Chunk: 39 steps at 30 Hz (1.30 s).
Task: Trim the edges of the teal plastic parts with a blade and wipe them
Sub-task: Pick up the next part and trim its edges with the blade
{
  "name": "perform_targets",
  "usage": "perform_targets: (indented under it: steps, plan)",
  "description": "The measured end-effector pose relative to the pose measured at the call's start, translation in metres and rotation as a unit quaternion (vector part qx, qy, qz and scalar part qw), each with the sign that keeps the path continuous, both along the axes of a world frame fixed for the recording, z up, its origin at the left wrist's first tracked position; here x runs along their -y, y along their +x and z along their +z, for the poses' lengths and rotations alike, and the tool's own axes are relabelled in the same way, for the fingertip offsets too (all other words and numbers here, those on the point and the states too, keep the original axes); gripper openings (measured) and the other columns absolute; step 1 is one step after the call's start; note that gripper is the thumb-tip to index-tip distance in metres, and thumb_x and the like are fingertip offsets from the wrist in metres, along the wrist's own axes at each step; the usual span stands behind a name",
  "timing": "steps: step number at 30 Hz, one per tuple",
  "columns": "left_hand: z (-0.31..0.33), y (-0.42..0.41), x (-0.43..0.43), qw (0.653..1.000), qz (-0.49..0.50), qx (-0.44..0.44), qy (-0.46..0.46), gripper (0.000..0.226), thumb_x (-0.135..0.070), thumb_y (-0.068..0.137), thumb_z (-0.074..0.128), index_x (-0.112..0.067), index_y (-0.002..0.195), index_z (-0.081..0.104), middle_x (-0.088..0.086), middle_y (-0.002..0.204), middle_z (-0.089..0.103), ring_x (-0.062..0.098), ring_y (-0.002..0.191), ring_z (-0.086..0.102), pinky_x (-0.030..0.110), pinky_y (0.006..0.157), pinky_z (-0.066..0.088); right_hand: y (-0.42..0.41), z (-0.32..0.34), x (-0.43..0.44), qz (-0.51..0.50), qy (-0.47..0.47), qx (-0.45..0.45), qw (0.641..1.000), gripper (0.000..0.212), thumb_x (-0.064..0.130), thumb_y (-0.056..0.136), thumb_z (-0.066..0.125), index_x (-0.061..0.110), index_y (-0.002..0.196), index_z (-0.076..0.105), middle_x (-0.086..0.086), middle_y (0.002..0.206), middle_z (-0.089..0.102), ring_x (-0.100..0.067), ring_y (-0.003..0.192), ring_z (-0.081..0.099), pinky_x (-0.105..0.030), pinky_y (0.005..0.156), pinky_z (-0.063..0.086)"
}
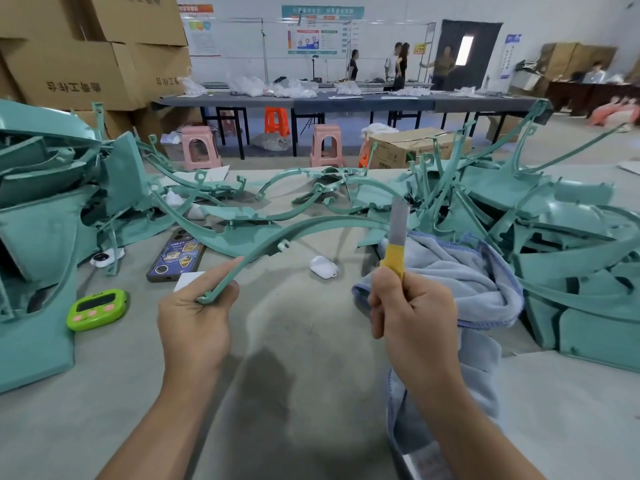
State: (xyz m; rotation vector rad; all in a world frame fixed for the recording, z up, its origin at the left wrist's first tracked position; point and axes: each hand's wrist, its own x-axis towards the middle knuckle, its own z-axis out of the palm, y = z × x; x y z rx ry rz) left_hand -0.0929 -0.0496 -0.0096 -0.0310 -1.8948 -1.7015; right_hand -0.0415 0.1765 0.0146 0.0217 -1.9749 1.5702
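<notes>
My left hand (195,317) grips the near end of a long curved teal plastic strip (304,230), which arcs up and to the right above the table. My right hand (407,311) holds a blade (398,223) by its yellow-wrapped handle, the metal pointing upward, its tip close to the strip's far end. A light blue cloth (467,282) lies under and behind my right hand and hangs down along my right forearm.
Heaps of teal parts fill the left (52,216) and right (561,244) sides of the grey table (294,358). A phone (176,258), green timer (97,308), white earbud case (322,266) and small white camera (104,258) lie between. Stools, boxes and people stand beyond.
</notes>
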Motion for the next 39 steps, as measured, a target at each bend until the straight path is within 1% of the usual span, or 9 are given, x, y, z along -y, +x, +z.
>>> perform_targets:
  steps: [5,10,13,15,17,23,29,35,39]
  plan:
    - [0.001,0.011,-0.014,0.986,-0.041,-0.095,-0.130,0.059,0.024,0.077,0.067,-0.028,0.105,0.076,-0.029,0.107,0.071,-0.010,0.102,0.063,0.006,0.089,0.044,0.004,-0.009,0.014,0.098,0.130,0.065,0.985,0.049,0.058,0.088,0.048,0.011,0.073,0.054,0.000,0.048,0.043,-0.007,0.046,0.036,-0.032,0.048,0.032]
    - [-0.001,0.009,-0.011,0.989,-0.035,-0.093,-0.111,0.063,0.022,0.080,0.067,-0.035,0.105,0.075,-0.030,0.108,0.071,-0.006,0.105,0.064,0.011,0.094,0.047,-0.014,-0.010,-0.008,-0.154,0.130,0.153,0.967,0.058,0.038,0.097,0.056,0.007,0.049,0.043,-0.002,0.040,0.039,-0.017,0.045,0.039,-0.039,0.050,0.029]
    - [0.000,0.008,-0.010,0.997,-0.004,-0.026,-0.066,0.046,-0.005,0.083,0.078,-0.050,0.091,0.078,-0.029,0.083,0.069,-0.008,0.078,0.061,0.007,0.073,0.046,-0.018,-0.014,-0.029,-0.174,0.038,0.160,0.971,0.057,0.032,0.099,0.055,0.007,0.050,0.039,0.004,0.040,0.037,-0.014,0.044,0.033,-0.037,0.050,0.030]
    - [0.001,0.009,-0.011,0.999,0.021,0.038,-0.005,0.016,-0.040,0.074,0.079,-0.054,0.079,0.074,-0.024,0.072,0.068,0.001,0.066,0.059,0.021,0.064,0.050,-0.016,-0.017,-0.026,-0.152,0.013,0.119,0.981,0.054,0.038,0.098,0.055,0.002,0.058,0.047,0.002,0.044,0.043,-0.017,0.048,0.038,-0.042,0.053,0.038]
    - [0.002,0.009,-0.012,0.993,0.014,0.093,0.078,0.014,-0.050,0.067,0.075,-0.047,0.081,0.076,-0.017,0.078,0.076,0.011,0.072,0.072,0.033,0.068,0.057,-0.011,-0.017,-0.016,-0.123,0.038,0.077,0.989,0.055,0.047,0.096,0.049,0.005,0.061,0.051,-0.004,0.051,0.052,-0.026,0.053,0.047,-0.046,0.056,0.043]
    - [0.012,0.012,-0.013,0.955,-0.075,0.255,0.135,0.002,-0.016,0.086,0.077,-0.018,0.087,0.078,0.004,0.083,0.079,0.024,0.070,0.076,0.034,0.053,0.058,-0.004,-0.016,-0.004,-0.016,0.266,0.035,0.963,0.049,0.043,0.095,0.061,0.025,0.055,0.038,0.005,0.050,0.045,-0.015,0.052,0.037,-0.034,0.055,0.028]
    - [0.020,0.018,-0.008,0.905,-0.183,0.344,0.171,0.012,-0.010,0.091,0.069,-0.001,0.095,0.075,0.021,0.089,0.077,0.035,0.067,0.075,0.037,0.045,0.056,-0.008,-0.015,-0.012,-0.034,0.353,0.075,0.932,0.061,0.036,0.093,0.070,0.024,0.048,0.030,0.004,0.040,0.029,-0.021,0.053,0.032,-0.031,0.063,0.027]
    - [0.020,0.017,-0.007,0.895,-0.186,0.371,0.164,0.009,-0.006,0.090,0.069,0.002,0.092,0.074,0.025,0.086,0.075,0.035,0.060,0.073,0.036,0.042,0.054,-0.013,-0.005,-0.031,-0.265,0.293,0.152,0.906,0.056,0.045,0.099,0.046,0.015,0.051,0.042,0.002,0.045,0.042,-0.026,0.053,0.044,-0.036,0.053,0.022]
    - [0.022,0.015,-0.007,0.894,-0.177,0.375,0.170,0.009,-0.007,0.090,0.069,0.001,0.092,0.074,0.025,0.083,0.075,0.034,0.057,0.072,0.035,0.041,0.052,-0.007,-0.006,-0.029,-0.071,0.282,0.071,0.954,0.053,0.044,0.094,0.057,0.023,0.049,0.038,0.003,0.043,0.036,-0.014,0.044,0.031,-0.034,0.047,0.026]
